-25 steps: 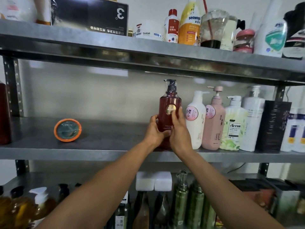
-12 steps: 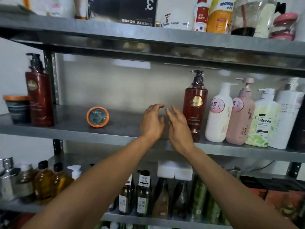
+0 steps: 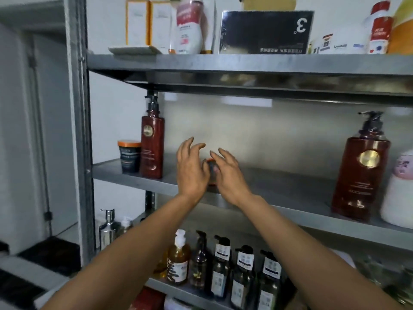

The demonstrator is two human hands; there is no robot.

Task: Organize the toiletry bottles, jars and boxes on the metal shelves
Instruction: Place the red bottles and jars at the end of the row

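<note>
While our arms stretch toward the middle shelf (image 3: 290,189), our left hand (image 3: 192,171) and right hand (image 3: 231,177) hover side by side, each grip loose, fingers spread, holding nothing. Between them, mostly hidden, an orange-rimmed jar (image 3: 212,171) lies on that shelf; a dark red pump bottle (image 3: 361,173) stands well to the right.

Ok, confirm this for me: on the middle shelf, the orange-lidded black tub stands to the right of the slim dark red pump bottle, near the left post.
Not right. The head view shows the orange-lidded black tub standing to the left of the slim dark red pump bottle, not to its right. The rest holds: both are on the middle shelf, near the left post.
</note>
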